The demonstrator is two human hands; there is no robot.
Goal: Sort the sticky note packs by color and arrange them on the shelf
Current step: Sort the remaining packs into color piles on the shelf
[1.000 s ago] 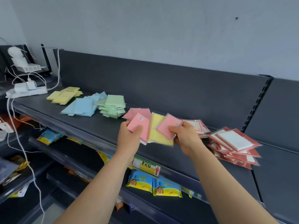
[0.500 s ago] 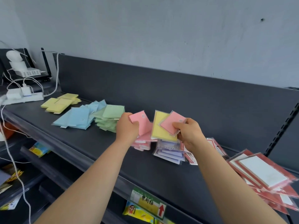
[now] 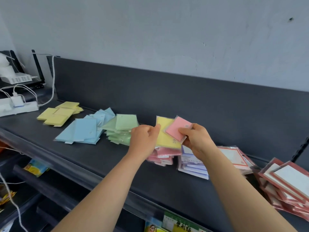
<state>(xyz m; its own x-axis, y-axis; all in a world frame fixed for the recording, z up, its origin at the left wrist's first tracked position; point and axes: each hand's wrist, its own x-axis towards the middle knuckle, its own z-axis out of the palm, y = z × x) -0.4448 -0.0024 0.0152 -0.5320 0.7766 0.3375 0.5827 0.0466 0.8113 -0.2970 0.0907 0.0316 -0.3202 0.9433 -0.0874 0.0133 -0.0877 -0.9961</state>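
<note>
My right hand grips a pink sticky note pack above the dark shelf. A yellow pack lies partly under that pink one, and my left hand pinches its left edge. Just below my hands a pink pile rests on the shelf. Sorted piles lie to the left: green, blue and yellow.
Purple-and-white packs are stacked beside the pink pile, with red-framed packs and a taller red stack further right. A power strip with cables sits at the far left. Lower shelves hold other goods.
My left hand no longer holds a pink pack; it now pinches the yellow pack. Both hands have shifted over the pink pile, and the view has turned right.
</note>
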